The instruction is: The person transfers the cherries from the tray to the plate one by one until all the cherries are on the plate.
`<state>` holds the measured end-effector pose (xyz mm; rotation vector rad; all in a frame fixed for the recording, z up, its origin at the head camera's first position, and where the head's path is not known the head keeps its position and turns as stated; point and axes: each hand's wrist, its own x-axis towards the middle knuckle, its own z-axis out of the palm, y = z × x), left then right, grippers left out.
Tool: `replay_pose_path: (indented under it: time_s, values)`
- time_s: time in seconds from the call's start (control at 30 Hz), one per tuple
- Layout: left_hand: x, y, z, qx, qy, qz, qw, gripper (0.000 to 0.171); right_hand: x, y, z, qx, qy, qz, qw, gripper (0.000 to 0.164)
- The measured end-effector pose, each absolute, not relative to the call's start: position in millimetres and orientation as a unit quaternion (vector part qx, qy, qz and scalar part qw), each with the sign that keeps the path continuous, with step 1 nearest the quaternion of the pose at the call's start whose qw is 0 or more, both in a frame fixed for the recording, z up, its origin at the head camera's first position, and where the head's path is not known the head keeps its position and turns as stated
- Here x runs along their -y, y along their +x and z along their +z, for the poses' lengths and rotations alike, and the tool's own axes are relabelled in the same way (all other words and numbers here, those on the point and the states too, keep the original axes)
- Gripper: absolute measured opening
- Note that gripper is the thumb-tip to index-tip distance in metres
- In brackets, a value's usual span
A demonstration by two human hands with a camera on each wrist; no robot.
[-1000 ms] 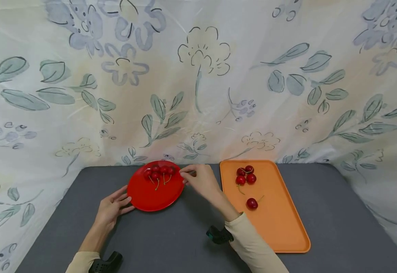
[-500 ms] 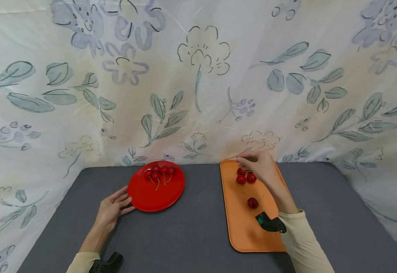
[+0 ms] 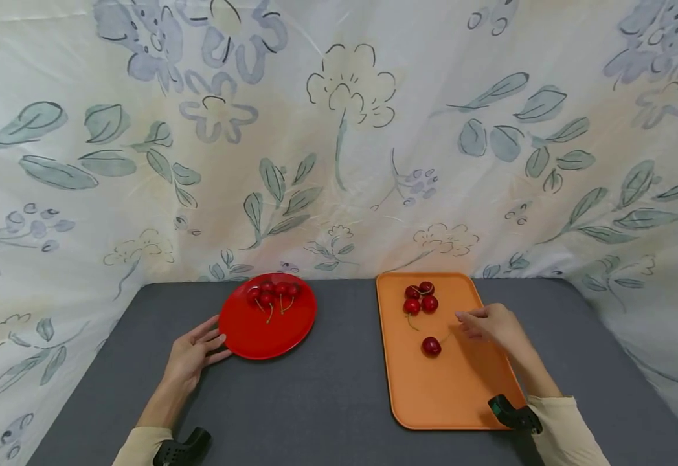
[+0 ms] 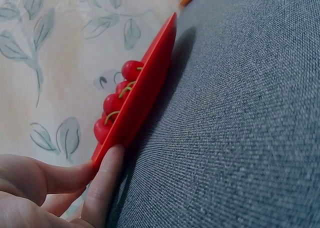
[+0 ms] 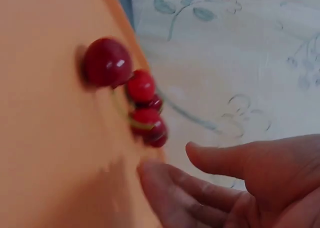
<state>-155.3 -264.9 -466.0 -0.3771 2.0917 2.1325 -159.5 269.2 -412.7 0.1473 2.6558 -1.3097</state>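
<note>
plate (image 3: 265, 340) left of tray (image 3: 449, 395) | cherries (image 3: 266, 299) on plate's far side | tray: four cherries (image 3: 411, 307) behind lone cherry (image 3: 431, 347)

Red plate (image 3: 263, 340): clustered cherries (image 3: 266, 298), perhaps five; orange tray (image 3: 432, 395): five more cherries (image 3: 429, 304).

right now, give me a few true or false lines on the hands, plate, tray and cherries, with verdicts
1. The left hand touches the plate. True.
2. On the tray, one cherry lies apart from a cluster. True.
3. The tray is on the plate's left in the head view. False: it is on the right.
4. The right hand reaches over the tray. True.
5. The right hand is pinching a cherry. False: it holds nothing.
6. The plate bears no cherries. False: a bunch sits toward its far rim.
</note>
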Motion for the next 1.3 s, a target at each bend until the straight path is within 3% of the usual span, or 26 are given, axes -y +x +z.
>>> replay_pose_path:
  time_s: [0.17,0.4,0.67,1.3]
  values:
    - [265.6,-155.3,-466.8,-0.694,-0.126,0.706,0.065,0.060,-278.5,-159.0,-432.1,-0.826,0.093,-0.528,0.175,0.049]
    - [266.2,-155.2,-465.5,-0.694,-0.125,0.706,0.064,0.061,-282.1,-162.8,-442.1,-0.813,0.114,-0.533,0.207,0.052]
    - [267.0,-155.1,-464.3,-0.692,-0.133,0.707,0.057,0.060,-279.8,-178.7,-442.9,-0.811,0.108,-0.501,0.280,0.065]
    - [266.9,-159.3,-466.0,-0.693,-0.126,0.708,0.057,0.060,-283.4,-181.2,-442.1,-0.768,-0.002,-0.535,0.352,0.032]
